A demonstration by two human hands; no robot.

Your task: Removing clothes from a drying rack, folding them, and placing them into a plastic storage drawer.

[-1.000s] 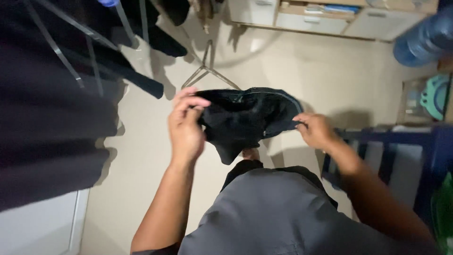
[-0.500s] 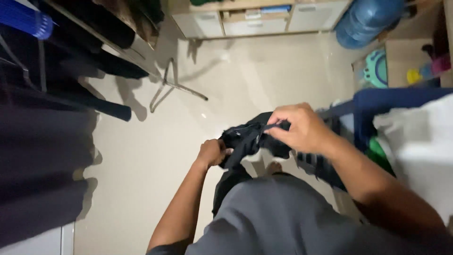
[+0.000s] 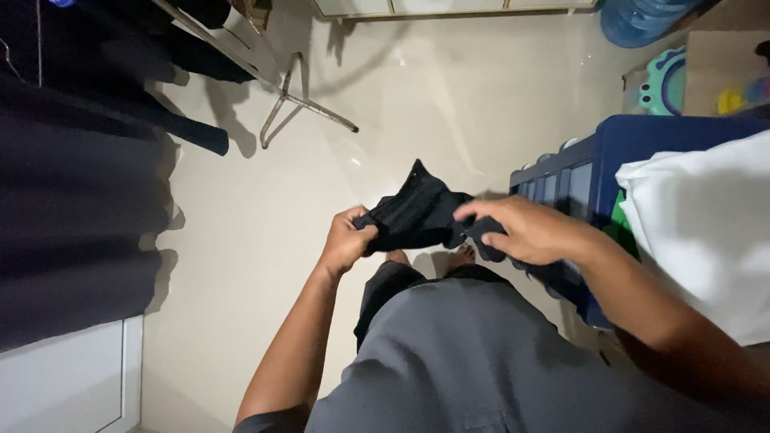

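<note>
Your left hand (image 3: 346, 240) was closed on left end of black cloth (image 3: 417, 216), held over floor (image 3: 265, 240) ahead of you. Your right hand (image 3: 529, 232) lay on cloth's right end, fingers curled, grip partly hidden. Blue basket (image 3: 561, 180) stood just right, white cloth (image 3: 706, 224) in it. Brown box (image 3: 714, 68) far right, blue jug (image 3: 642, 16) beyond. Dark clothes (image 3: 72, 200) hung left.
</note>
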